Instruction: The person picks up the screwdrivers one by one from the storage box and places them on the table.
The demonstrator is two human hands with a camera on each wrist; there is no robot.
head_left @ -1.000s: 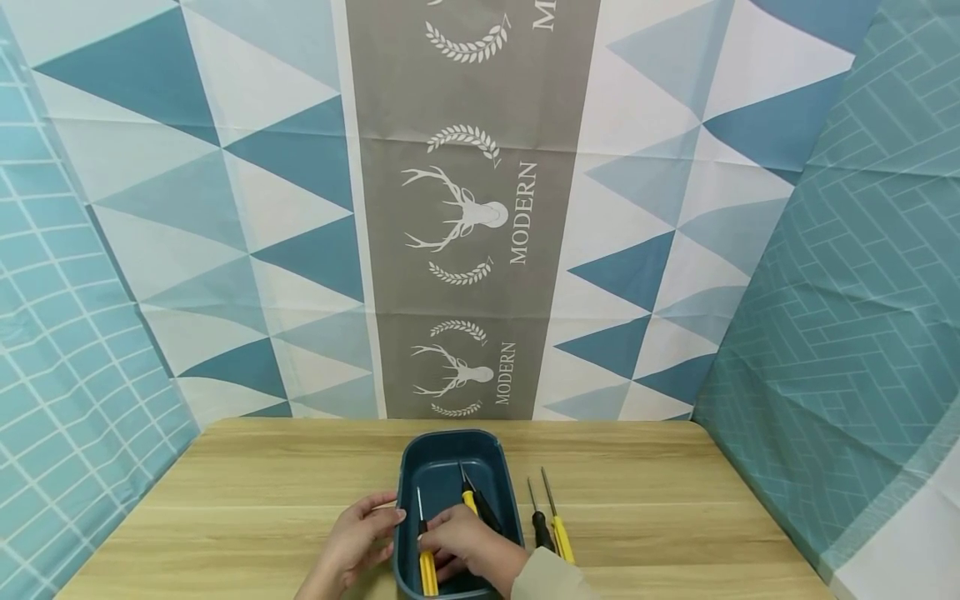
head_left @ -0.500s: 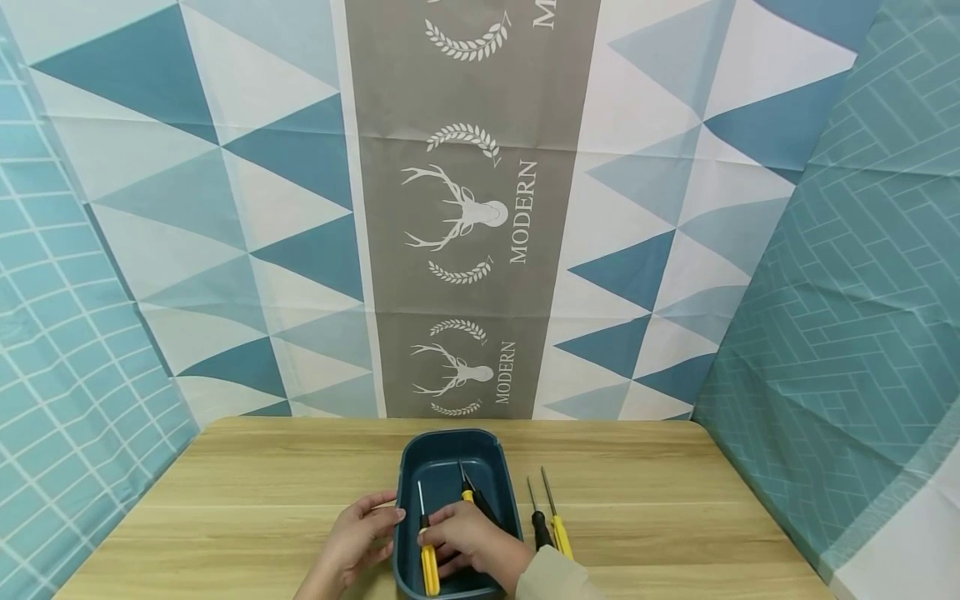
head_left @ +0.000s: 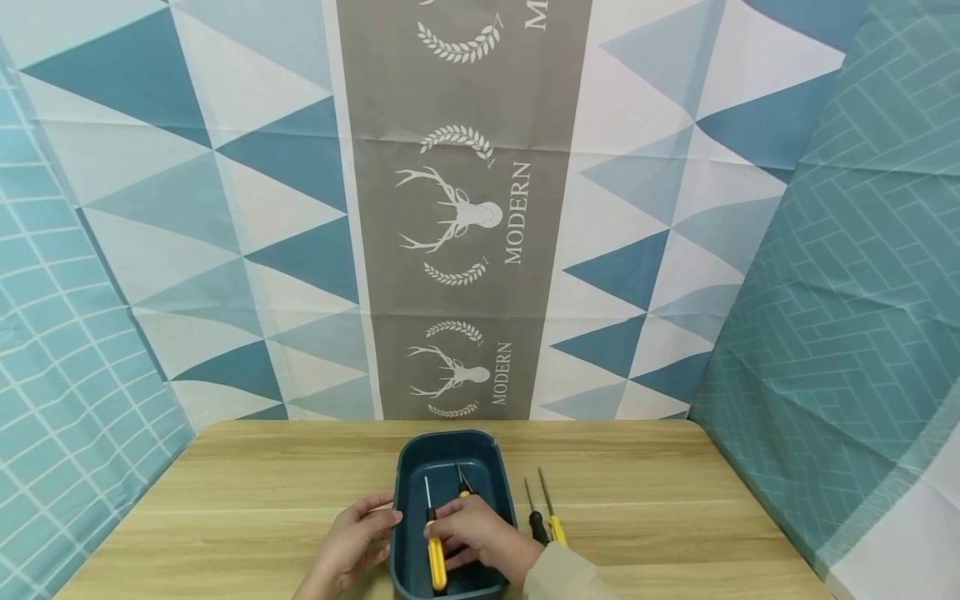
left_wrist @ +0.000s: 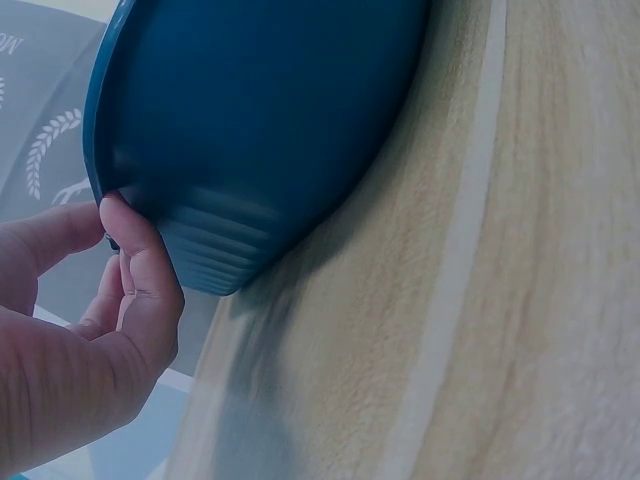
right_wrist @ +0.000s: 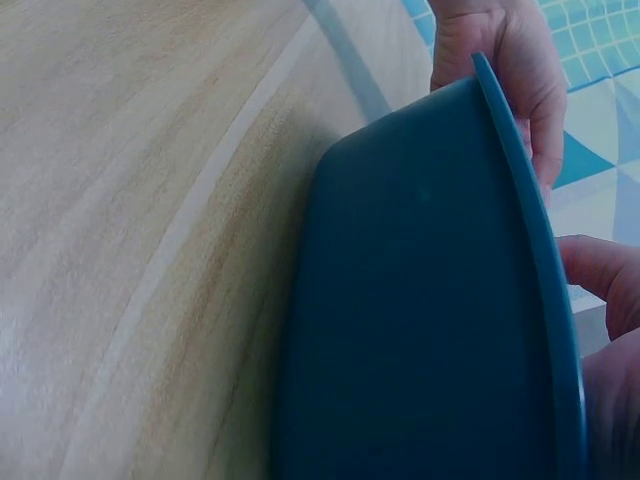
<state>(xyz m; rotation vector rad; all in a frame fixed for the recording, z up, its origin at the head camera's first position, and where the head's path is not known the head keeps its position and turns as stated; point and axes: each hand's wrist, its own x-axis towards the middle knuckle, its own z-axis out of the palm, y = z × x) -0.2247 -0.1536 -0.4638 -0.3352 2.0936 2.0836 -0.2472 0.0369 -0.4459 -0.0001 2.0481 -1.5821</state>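
A dark blue plastic bin (head_left: 442,454) stands on the wooden table. My left hand (head_left: 352,537) is at its left side; in the left wrist view that hand (left_wrist: 125,315) pinches the bin's rim (left_wrist: 92,130) between thumb and finger. Reaching into the bin, my right hand (head_left: 480,533) grips a screwdriver with a yellow handle (head_left: 437,567), its thin shaft pointing away toward the back wall of the bin. More tools, one with yellow on its handle (head_left: 465,493), lie to the right inside the bin, partly covered by my right hand. The bin's wall hides most of that hand (right_wrist: 612,310) in the right wrist view.
Right of the bin, a black-handled screwdriver (head_left: 537,527) and a yellow-handled screwdriver (head_left: 557,531) lie side by side on the table (head_left: 285,475), near my right sleeve (head_left: 566,575). A patterned cloth (head_left: 450,283) hangs behind the table, with tile-print cloths at both sides.
My right hand has moved a little to the right inside the bin, and the yellow-handled screwdriver has shifted with it, away from the left wall. My left hand stays at the rim.
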